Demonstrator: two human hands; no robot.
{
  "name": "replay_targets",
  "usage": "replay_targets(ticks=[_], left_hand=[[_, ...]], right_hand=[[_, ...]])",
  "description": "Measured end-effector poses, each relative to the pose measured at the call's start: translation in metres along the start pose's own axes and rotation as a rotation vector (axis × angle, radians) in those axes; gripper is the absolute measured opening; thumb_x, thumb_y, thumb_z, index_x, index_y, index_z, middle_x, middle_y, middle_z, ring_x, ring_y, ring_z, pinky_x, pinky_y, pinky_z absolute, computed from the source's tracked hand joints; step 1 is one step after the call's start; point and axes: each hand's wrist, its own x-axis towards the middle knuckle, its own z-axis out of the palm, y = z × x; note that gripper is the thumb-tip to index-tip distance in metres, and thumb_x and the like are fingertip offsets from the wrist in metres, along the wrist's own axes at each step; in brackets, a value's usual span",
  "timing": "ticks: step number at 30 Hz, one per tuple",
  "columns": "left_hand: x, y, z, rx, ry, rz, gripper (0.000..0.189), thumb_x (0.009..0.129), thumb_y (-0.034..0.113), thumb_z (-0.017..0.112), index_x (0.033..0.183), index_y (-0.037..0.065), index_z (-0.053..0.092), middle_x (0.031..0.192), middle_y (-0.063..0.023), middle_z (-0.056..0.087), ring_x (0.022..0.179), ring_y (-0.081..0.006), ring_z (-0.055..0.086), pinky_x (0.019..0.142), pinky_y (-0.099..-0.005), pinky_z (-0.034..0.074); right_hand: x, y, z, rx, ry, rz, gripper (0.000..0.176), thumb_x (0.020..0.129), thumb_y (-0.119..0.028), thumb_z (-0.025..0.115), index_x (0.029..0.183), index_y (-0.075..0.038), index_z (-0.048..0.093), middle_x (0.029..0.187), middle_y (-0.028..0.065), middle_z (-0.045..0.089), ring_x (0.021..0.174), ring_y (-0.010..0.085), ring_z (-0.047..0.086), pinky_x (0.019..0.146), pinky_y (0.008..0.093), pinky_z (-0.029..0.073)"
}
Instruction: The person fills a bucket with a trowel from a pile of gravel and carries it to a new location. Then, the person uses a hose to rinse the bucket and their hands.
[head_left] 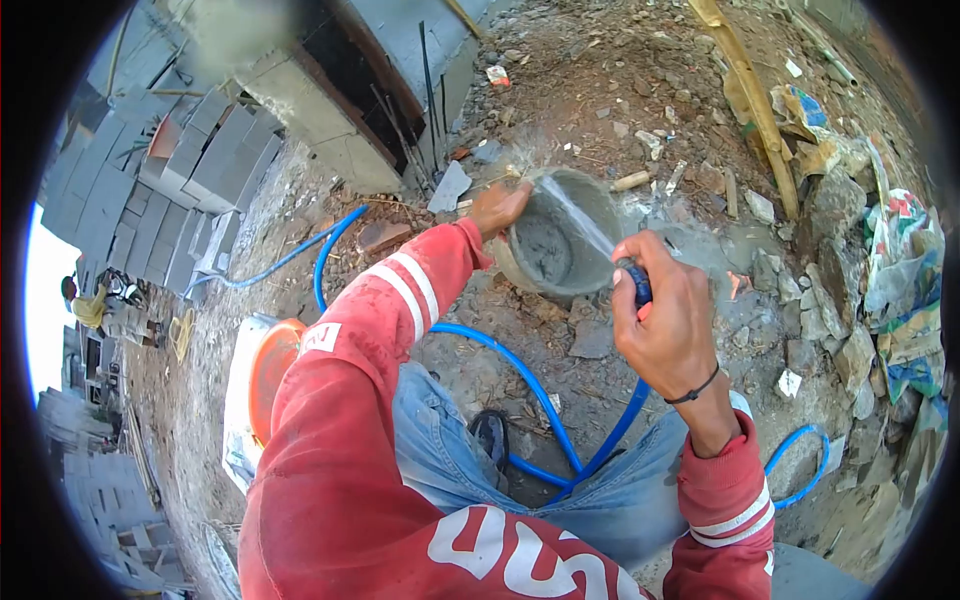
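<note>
My left hand (500,208) is closed on the rim of a grey, cement-stained bucket (522,272), which is tipped so that its inside faces me. In my right hand (668,315) is a dark blue hose nozzle (636,284), with fingers wrapped round it. A white jet of water (580,215) runs from the nozzle into the bucket, and spray rises at the far rim. Below my hands a blue hose (510,362) curves over the ground between my legs. Its join to the nozzle is hidden by my right hand.
Rubble and stones (835,310) lie to the right, beside torn plastic sacks (905,285) and a wooden pole (745,90). Grey blocks (225,155) are stacked at left. An orange-rimmed container (272,375) stands by my left arm. Another person (90,305) is far left.
</note>
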Motion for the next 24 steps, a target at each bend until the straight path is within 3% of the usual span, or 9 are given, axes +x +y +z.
replay_targets(ticks=[2,4,6,8,12,14,18,22,24], left_hand=[[-0.002,-0.027,-0.005,-0.064,0.013,-0.004,0.084,0.097,0.065,0.043,0.094,-0.014,0.07,0.099,-0.0339,0.072,0.086,-0.0457,0.075,0.076,-0.0511,0.06],[0.001,-0.057,-0.004,0.153,0.163,0.147,0.085,0.101,0.063,0.037,0.111,-0.016,0.065,0.104,-0.0333,0.072,0.097,-0.0443,0.073,0.083,-0.0519,0.057],[0.029,-0.078,0.003,0.058,0.051,0.022,0.082,0.104,0.061,0.032,0.131,-0.014,0.055,0.106,-0.03,0.071,0.098,-0.0443,0.072,0.088,-0.0513,0.055],[0.04,-0.08,0.016,-0.425,0.099,-0.253,0.081,0.104,0.061,0.033,0.135,-0.011,0.054,0.108,-0.0296,0.07,0.094,-0.0433,0.071,0.087,-0.0493,0.055],[0.049,-0.087,0.026,-0.669,0.089,-0.335,0.072,0.104,0.059,0.042,0.142,-0.001,0.052,0.141,-0.0241,0.057,0.118,-0.0385,0.064,0.091,-0.0563,0.056],[0.016,-0.061,0.018,-0.475,0.104,-0.208,0.069,0.102,0.052,0.045,0.132,-0.008,0.059,0.116,-0.0306,0.068,0.102,-0.0387,0.07,0.087,-0.0483,0.054],[0.023,-0.064,0.015,-0.465,0.096,-0.056,0.053,0.096,0.044,0.057,0.126,0.0,0.061,0.118,-0.0282,0.067,0.107,-0.0391,0.067,0.088,-0.0476,0.052],[0.054,-0.087,0.032,-0.441,0.131,-0.041,0.04,0.096,0.043,0.058,0.11,0.006,0.063,0.095,-0.0117,0.067,0.082,-0.0282,0.065,0.067,-0.0483,0.054],[0.051,-0.09,0.032,-0.56,0.058,-0.031,0.038,0.094,0.041,0.061,0.102,0.004,0.071,0.089,-0.0122,0.071,0.084,-0.0269,0.069,0.068,-0.0462,0.055]], right_hand=[[-0.002,-0.005,0.012,0.012,-0.083,-0.041,0.022,0.083,0.003,0.066,0.103,-0.004,0.06,0.081,0.0177,0.059,0.072,0.037,0.06,0.066,0.0461,0.046],[-0.005,-0.012,0.023,0.0,-0.139,-0.064,0.023,0.082,0.004,0.066,0.103,-0.004,0.06,0.083,0.0169,0.058,0.074,0.0368,0.058,0.067,0.0459,0.045],[-0.003,-0.015,0.033,-0.012,-0.191,-0.083,0.025,0.081,0.005,0.066,0.103,-0.004,0.06,0.085,0.0161,0.057,0.075,0.0366,0.057,0.069,0.0457,0.045],[-0.001,-0.015,0.046,0.042,-0.165,-0.15,0.015,0.09,0.002,0.062,0.104,-0.004,0.06,0.061,0.0113,0.054,0.048,0.0224,0.054,0.05,0.0351,0.039],[0.004,-0.016,0.059,0.01,-0.252,-0.118,0.023,0.082,0.004,0.066,0.103,-0.004,0.06,0.086,0.0174,0.058,0.074,0.0386,0.059,0.066,0.0457,0.046],[0.009,-0.021,0.059,0.002,-0.249,-0.059,0.02,0.083,0.003,0.066,0.101,-0.001,0.06,0.085,0.0195,0.062,0.071,0.0412,0.063,0.06,0.046,0.048],[0.015,-0.018,0.066,-0.058,-0.226,-0.025,0.017,0.086,0.002,0.062,0.102,-0.002,0.061,0.076,0.0202,0.061,0.068,0.0423,0.064,0.057,0.0443,0.048],[0.017,-0.017,0.067,-0.029,-0.271,-0.002,0.017,0.088,0.0,0.062,0.104,-0.004,0.062,0.073,0.019,0.06,0.063,0.0408,0.062,0.056,0.0425,0.045],[0.016,-0.013,0.07,-0.023,-0.235,-0.086,0.015,0.089,-0.001,0.061,0.105,-0.003,0.061,0.072,0.0177,0.06,0.058,0.0371,0.058,0.055,0.0412,0.043]])
